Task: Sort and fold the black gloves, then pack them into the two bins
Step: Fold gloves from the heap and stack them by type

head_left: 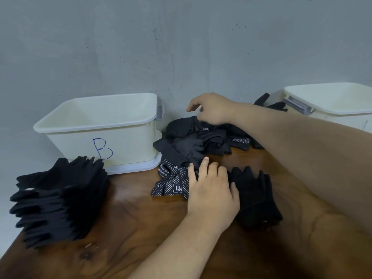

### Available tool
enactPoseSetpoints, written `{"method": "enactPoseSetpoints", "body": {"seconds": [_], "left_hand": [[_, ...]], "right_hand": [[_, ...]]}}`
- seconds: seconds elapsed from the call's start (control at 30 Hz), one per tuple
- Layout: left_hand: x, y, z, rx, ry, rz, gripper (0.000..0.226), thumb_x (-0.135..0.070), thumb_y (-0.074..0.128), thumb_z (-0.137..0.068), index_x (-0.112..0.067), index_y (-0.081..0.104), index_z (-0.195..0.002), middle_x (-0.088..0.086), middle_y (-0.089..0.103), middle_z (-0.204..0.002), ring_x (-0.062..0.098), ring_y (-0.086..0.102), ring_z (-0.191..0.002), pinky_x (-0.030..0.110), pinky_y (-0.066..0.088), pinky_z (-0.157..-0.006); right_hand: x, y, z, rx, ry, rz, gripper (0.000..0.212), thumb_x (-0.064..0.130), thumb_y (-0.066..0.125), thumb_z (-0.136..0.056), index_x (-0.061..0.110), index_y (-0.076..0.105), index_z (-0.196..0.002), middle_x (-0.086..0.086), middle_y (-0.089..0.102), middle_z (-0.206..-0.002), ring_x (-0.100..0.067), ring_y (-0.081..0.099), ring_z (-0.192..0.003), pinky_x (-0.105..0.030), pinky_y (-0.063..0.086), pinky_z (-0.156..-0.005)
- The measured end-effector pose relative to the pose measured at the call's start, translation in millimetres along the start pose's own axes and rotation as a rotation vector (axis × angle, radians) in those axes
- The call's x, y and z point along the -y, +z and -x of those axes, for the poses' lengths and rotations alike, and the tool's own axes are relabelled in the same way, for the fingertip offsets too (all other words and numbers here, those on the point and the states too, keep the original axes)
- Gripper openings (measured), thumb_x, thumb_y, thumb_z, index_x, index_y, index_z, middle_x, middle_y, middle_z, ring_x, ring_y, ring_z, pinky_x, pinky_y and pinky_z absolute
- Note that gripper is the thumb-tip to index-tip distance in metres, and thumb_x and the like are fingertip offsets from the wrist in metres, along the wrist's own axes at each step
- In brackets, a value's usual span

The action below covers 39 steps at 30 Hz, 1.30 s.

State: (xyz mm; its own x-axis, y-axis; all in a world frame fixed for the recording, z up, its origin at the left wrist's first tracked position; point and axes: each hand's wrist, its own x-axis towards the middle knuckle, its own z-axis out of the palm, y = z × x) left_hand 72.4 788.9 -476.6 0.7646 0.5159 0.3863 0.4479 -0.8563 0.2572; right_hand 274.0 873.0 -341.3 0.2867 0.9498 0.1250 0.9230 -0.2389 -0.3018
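Two hands on loose gloves, bins flanking

A brown wooden table stands against a grey wall. At its far left sits a cream bin marked B, with a second cream bin at the far right. A tall glove stack lies near left, a loose glove heap between the bins, and a dotted glove and a small glove pile nearer.
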Motion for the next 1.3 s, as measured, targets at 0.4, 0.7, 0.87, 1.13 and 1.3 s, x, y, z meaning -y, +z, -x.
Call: {"method": "enactPoseSetpoints", "body": {"seconds": [0.4, 0.7, 0.87, 1.13, 1.3], "left_hand": [[-0.3, -2.0, -1.0, 0.027, -0.008, 0.004, 0.045, -0.047, 0.044, -0.1, -0.023, 0.061, -0.133, -0.001, 0.055, -0.15, 0.025, 0.025, -0.158, 0.061, 0.007, -0.129], [-0.4, -3.5, -1.2, 0.036, -0.009, -0.01, 0.047, -0.048, 0.04, -0.099, -0.024, 0.062, -0.133, -0.003, 0.055, -0.149, 0.024, 0.027, -0.157, 0.062, 0.008, -0.129], [0.1, -3.6, 0.0, 0.037, -0.009, -0.008, 0.046, -0.049, 0.041, -0.1, -0.025, 0.064, -0.131, -0.004, 0.058, -0.147, 0.024, 0.03, -0.156, 0.062, 0.011, -0.129], [-2.3, -9.4, -0.1, 0.08, -0.018, -0.021, 0.048, -0.05, 0.035, -0.103, -0.028, 0.057, -0.14, -0.007, 0.049, -0.155, 0.02, 0.02, -0.16, 0.059, 0.003, -0.13], [-1.4, -8.6, -0.3, 0.071, -0.018, -0.022, 0.05, -0.05, 0.035, -0.102, -0.027, 0.06, -0.138, -0.005, 0.053, -0.153, 0.022, 0.024, -0.158, 0.059, 0.005, -0.13]], "right_hand": [[-21.3, 0.1, -3.7, 0.0, 0.049, 0.213, 0.044, -0.001, 0.056, -0.09, 0.022, 0.074, -0.122, 0.001, 0.075, -0.121, -0.024, 0.067, -0.118, -0.038, 0.053, -0.102], [-23.7, -15.1, 41.1, 0.383, -0.045, 0.217, 0.039, 0.047, 0.085, -0.086, 0.038, 0.074, -0.123, 0.023, 0.068, -0.12, -0.002, 0.06, -0.111, -0.028, 0.047, -0.098], [-32.5, -14.7, 49.1, 0.08, -0.058, 0.143, 0.021, 0.031, 0.068, -0.103, 0.022, 0.077, -0.119, 0.005, 0.073, -0.11, -0.018, 0.064, -0.105, -0.029, 0.042, -0.084], [-40.6, -60.1, 51.6, -0.171, 0.132, -0.423, 0.015, 0.023, 0.064, -0.106, 0.013, 0.075, -0.108, -0.007, 0.069, -0.091, -0.019, 0.066, -0.079, -0.035, 0.062, -0.07], [-37.0, -70.5, 57.1, -0.18, 0.118, -0.421, 0.017, 0.021, 0.062, -0.108, 0.011, 0.074, -0.115, -0.003, 0.072, -0.096, -0.016, 0.068, -0.083, -0.032, 0.063, -0.078]]}}
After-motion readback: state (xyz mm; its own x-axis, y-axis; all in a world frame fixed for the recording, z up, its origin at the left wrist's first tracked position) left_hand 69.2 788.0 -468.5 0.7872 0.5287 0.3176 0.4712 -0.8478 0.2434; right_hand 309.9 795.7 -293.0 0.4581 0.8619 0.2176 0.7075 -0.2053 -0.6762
